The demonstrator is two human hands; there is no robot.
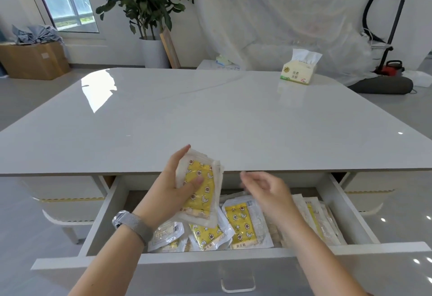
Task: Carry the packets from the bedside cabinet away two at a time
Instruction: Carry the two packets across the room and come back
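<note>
My left hand [174,186] grips a small stack of yellow-and-white packets [201,193], upright above the open drawer [109,214] of the white cabinet. My right hand [264,190] hovers just right of that stack, blurred, fingers loosely curled and holding nothing. More packets lie in the drawer: one flat at the middle [243,225], one below the held stack [208,235], a paler one at the left [166,237], and several standing on edge at the right [315,218].
A glossy white tabletop [210,113] spans the view above the drawer, with a tissue pack [299,71] at its far right. Behind stand a potted plant [149,15], a cardboard box [32,59] and a red vacuum cleaner [392,66]. The drawer handle [238,284] is near me.
</note>
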